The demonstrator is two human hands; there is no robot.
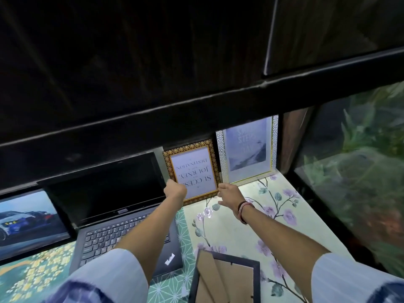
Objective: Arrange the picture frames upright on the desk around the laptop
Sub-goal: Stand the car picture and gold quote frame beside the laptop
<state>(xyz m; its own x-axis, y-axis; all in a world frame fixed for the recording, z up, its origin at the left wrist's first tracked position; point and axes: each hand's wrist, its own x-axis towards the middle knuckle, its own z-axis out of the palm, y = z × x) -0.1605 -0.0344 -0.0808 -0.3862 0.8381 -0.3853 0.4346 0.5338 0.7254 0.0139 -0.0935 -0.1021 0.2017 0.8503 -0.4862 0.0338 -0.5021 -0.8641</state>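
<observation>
The gold frame (192,171) stands between both hands, text upside down. The left hand (175,190) grips its lower left corner; the right hand (228,192) touches the lower right, fingers loose. Best flipped before settling beside the laptop (113,206).

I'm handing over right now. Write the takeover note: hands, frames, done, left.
Left hand grips the gold frame at its lower left edge; right hand is open at its lower right corner.
Gold frame stands right of the laptop, its print upside down.
Done: silver frame upright far right, car frame upright left of laptop.
Left: turn the gold frame over, then stand the black frame lying face down at the desk's near edge.
</observation>
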